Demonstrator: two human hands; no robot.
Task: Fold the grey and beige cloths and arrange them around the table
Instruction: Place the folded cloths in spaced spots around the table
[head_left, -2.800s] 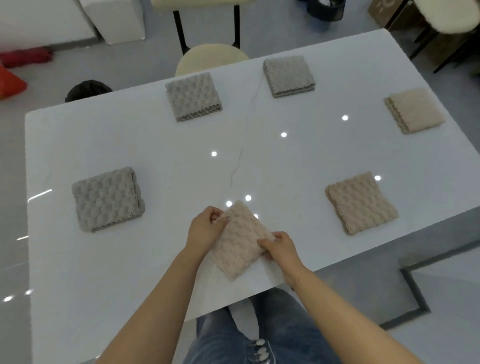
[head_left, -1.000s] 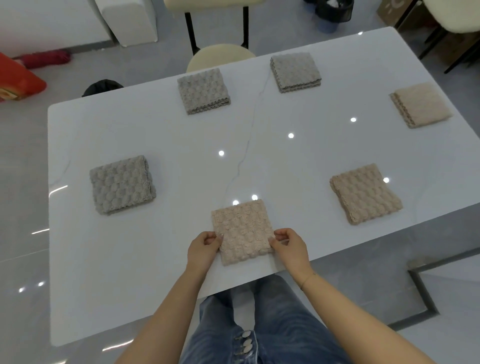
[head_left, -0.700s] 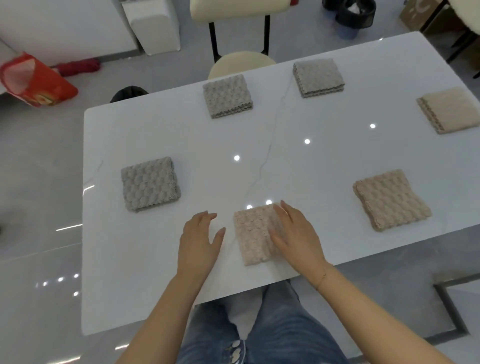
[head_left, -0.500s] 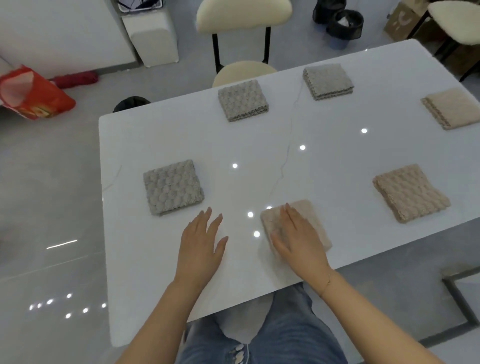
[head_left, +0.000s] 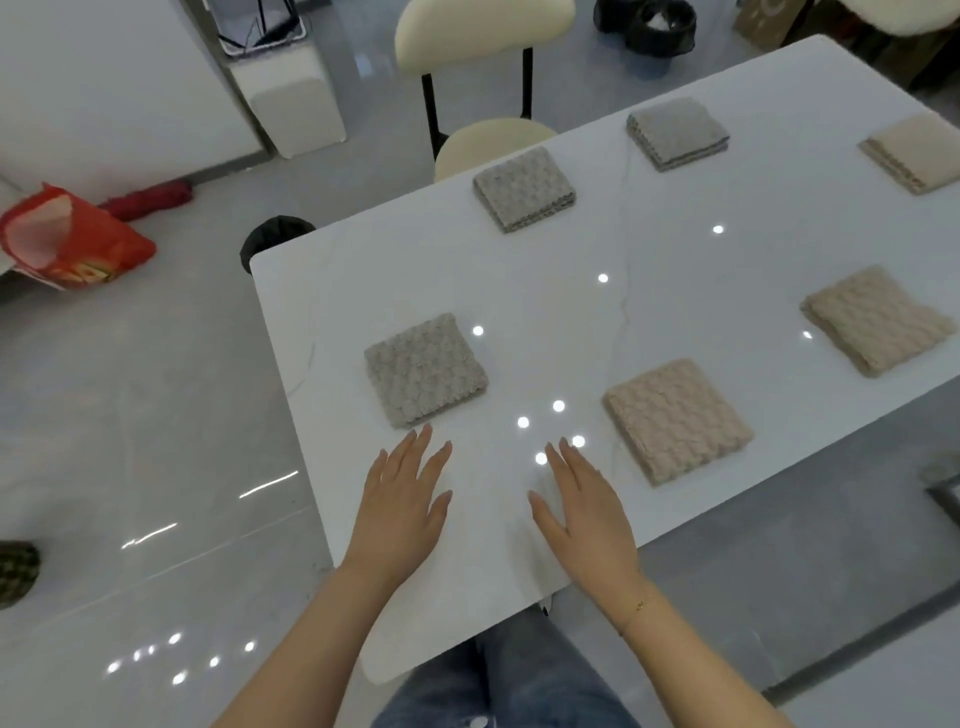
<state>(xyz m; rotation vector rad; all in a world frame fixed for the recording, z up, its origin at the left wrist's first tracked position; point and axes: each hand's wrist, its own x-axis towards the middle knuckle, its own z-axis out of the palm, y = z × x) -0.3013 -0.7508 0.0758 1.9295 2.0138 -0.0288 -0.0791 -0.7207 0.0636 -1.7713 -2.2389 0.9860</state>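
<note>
Six folded textured cloths lie on the white table (head_left: 545, 312). Three are grey: one near the left edge (head_left: 425, 369), one at the far side (head_left: 523, 188) and one further right (head_left: 677, 132). Three are beige: the nearest (head_left: 675, 419) by the front edge, one at the right (head_left: 875, 318), one at the far right corner (head_left: 917, 150). My left hand (head_left: 402, 506) lies flat and empty on the table just below the near grey cloth. My right hand (head_left: 584, 512) lies flat and empty to the left of the nearest beige cloth, apart from it.
A cream chair (head_left: 483, 78) stands behind the table's far side. On the grey floor at the left lie a red bag (head_left: 72, 241) and a black round object (head_left: 275, 239) by the table corner. Black bins (head_left: 660, 23) stand at the back.
My right hand has slid off the nearest beige cloth, which now lies free to its right. Both hands rest flat on bare table. The view has shifted left.
</note>
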